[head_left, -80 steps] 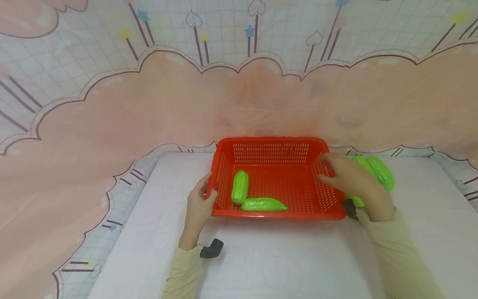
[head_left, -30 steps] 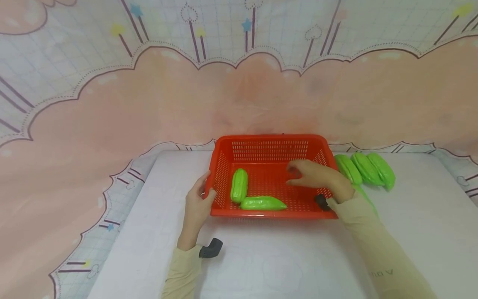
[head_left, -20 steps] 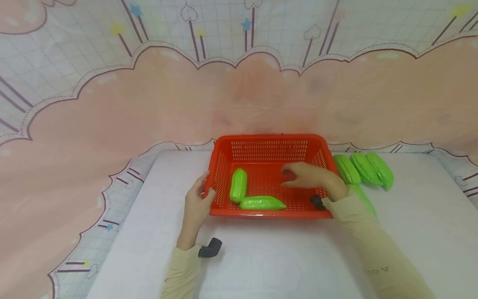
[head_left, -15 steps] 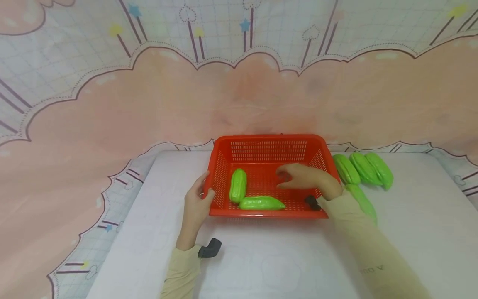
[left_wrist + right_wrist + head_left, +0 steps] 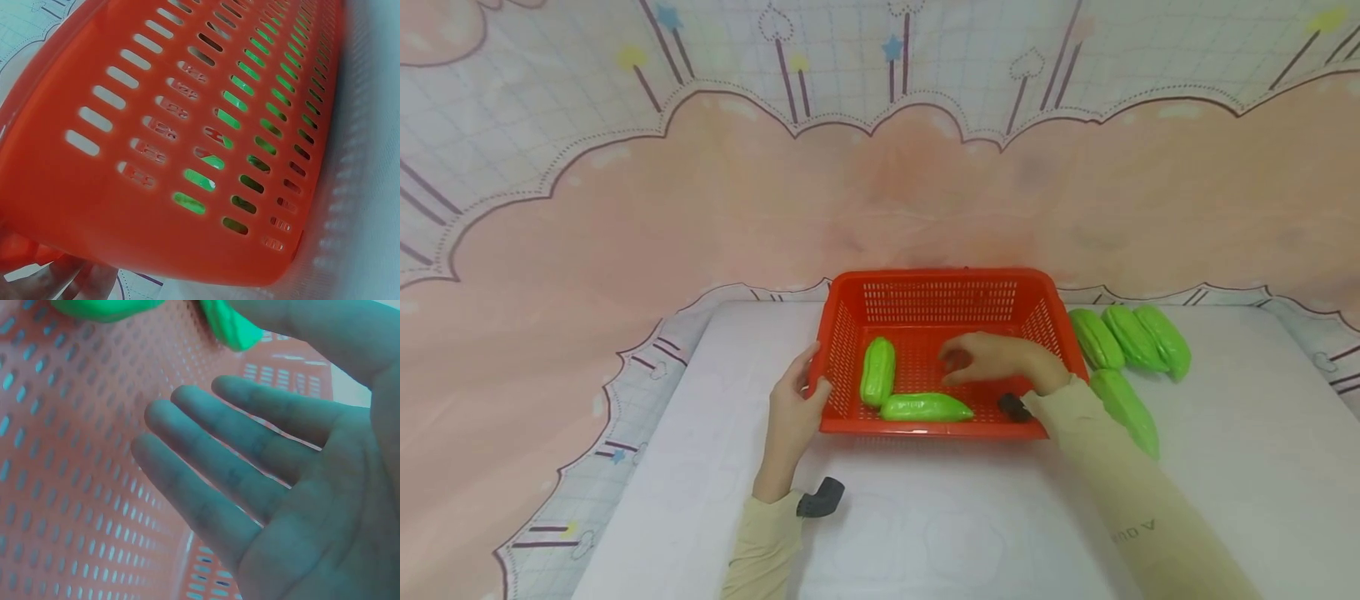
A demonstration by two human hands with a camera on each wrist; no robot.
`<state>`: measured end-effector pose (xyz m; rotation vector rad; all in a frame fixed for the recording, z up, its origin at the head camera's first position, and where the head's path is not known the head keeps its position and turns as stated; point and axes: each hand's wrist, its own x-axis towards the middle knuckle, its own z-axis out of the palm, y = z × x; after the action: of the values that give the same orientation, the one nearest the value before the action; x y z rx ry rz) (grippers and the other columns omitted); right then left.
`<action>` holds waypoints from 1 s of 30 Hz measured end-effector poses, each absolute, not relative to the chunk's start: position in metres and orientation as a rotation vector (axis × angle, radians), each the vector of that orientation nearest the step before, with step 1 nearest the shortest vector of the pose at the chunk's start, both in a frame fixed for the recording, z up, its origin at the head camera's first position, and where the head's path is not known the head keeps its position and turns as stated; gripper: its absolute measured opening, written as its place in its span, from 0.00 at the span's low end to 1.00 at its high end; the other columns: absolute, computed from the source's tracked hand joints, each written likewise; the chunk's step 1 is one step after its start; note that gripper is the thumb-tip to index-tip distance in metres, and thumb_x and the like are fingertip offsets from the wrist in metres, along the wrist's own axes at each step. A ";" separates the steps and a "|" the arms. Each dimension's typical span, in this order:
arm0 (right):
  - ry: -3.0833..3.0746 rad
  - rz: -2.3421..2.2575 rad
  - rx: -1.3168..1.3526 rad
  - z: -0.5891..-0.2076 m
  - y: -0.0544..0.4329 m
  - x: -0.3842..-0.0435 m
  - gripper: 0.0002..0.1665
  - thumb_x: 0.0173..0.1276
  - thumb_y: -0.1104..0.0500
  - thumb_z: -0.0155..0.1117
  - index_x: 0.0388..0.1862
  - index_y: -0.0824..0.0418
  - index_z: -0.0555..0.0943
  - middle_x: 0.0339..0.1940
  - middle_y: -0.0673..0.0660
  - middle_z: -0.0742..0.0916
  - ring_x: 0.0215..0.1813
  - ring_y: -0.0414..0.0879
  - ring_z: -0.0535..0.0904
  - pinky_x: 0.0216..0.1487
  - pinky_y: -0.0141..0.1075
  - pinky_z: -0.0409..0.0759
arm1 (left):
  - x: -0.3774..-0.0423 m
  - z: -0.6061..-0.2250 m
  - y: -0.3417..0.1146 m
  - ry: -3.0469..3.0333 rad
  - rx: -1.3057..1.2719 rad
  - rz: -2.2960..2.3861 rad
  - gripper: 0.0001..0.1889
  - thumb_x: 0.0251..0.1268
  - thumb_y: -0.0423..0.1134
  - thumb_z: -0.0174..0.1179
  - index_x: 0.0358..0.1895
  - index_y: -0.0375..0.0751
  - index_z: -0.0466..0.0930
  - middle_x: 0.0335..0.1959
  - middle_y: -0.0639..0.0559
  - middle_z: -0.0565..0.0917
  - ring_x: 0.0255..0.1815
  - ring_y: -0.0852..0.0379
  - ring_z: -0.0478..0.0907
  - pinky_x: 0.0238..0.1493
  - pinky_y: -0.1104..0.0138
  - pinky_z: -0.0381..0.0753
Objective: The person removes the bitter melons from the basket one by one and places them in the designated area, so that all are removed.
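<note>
A red slotted plastic basket stands at the back of the table. My left hand grips its left rim; in the left wrist view only some fingers show, below the basket's wall. Inside, one glossy green ridged vegetable, pepper-like, points away from me. Another green vegetable lies sideways along the near wall, tapering to the right. My right hand hovers inside the basket, right of both. Its fingers are spread and loosely bent, its palm bare in the right wrist view.
Right of the basket, several similar green vegetables lie side by side, with a single one nearer me. A white surface spreads in front. A patterned cloth backdrop hangs just behind the basket.
My right hand has moved left, from over the basket's right rim to its middle, uncovering the vegetables on the right. My left hand and the two vegetables in the basket have stayed put.
</note>
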<state>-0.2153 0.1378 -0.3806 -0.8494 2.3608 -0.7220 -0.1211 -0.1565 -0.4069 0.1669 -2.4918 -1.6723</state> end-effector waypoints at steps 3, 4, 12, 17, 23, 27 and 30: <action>2.329 -0.736 -0.916 -0.383 0.135 -0.218 0.23 0.67 0.53 0.66 0.56 0.65 0.79 0.48 0.54 0.86 0.52 0.47 0.82 0.57 0.43 0.81 | -0.121 -0.407 -0.157 -2.489 0.165 -1.669 0.29 0.68 0.30 0.52 0.73 0.46 0.67 0.71 0.44 0.71 0.66 0.43 0.74 0.60 0.52 0.80; 2.317 -0.738 -0.923 -0.384 0.134 -0.218 0.23 0.67 0.53 0.66 0.56 0.65 0.80 0.48 0.54 0.86 0.51 0.46 0.82 0.57 0.42 0.81 | -0.121 -0.407 -0.157 -2.488 0.165 -1.668 0.29 0.68 0.30 0.52 0.73 0.46 0.67 0.71 0.44 0.71 0.66 0.43 0.74 0.60 0.52 0.80; 2.186 -0.738 -0.925 -0.388 0.128 -0.222 0.24 0.66 0.52 0.66 0.56 0.65 0.80 0.47 0.52 0.86 0.49 0.44 0.81 0.56 0.39 0.80 | -0.121 -0.407 -0.157 -2.487 0.163 -1.675 0.29 0.68 0.31 0.52 0.73 0.46 0.67 0.71 0.43 0.71 0.66 0.43 0.74 0.60 0.52 0.80; 2.128 -0.707 -0.854 -0.389 0.128 -0.223 0.25 0.65 0.50 0.67 0.57 0.61 0.80 0.47 0.50 0.85 0.49 0.43 0.80 0.55 0.37 0.79 | -0.121 -0.407 -0.156 -2.486 0.159 -1.679 0.29 0.68 0.31 0.52 0.73 0.45 0.67 0.71 0.44 0.71 0.66 0.43 0.74 0.61 0.52 0.79; 2.074 -0.704 -0.856 -0.392 0.124 -0.224 0.25 0.65 0.49 0.68 0.58 0.57 0.80 0.49 0.48 0.85 0.51 0.42 0.80 0.57 0.38 0.79 | -0.122 -0.407 -0.156 -2.487 0.158 -1.675 0.29 0.68 0.31 0.52 0.73 0.45 0.66 0.71 0.43 0.71 0.66 0.43 0.74 0.60 0.52 0.80; 2.034 -0.701 -0.848 -0.393 0.121 -0.224 0.26 0.63 0.48 0.69 0.59 0.53 0.80 0.50 0.47 0.85 0.52 0.41 0.80 0.57 0.38 0.79 | -0.121 -0.407 -0.156 -2.485 0.154 -1.672 0.29 0.68 0.30 0.53 0.73 0.45 0.66 0.71 0.43 0.71 0.66 0.43 0.74 0.60 0.52 0.80; 2.008 -0.699 -0.864 -0.394 0.120 -0.224 0.26 0.63 0.50 0.70 0.60 0.54 0.79 0.50 0.47 0.85 0.52 0.41 0.80 0.56 0.37 0.79 | -0.121 -0.407 -0.156 -2.485 0.155 -1.670 0.29 0.68 0.31 0.53 0.73 0.45 0.67 0.71 0.43 0.72 0.65 0.43 0.75 0.60 0.52 0.80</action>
<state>-0.2238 0.1198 -0.3942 -0.8643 2.0076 -0.6994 -0.1213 -0.1555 -0.4068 0.1551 -2.4847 -1.6695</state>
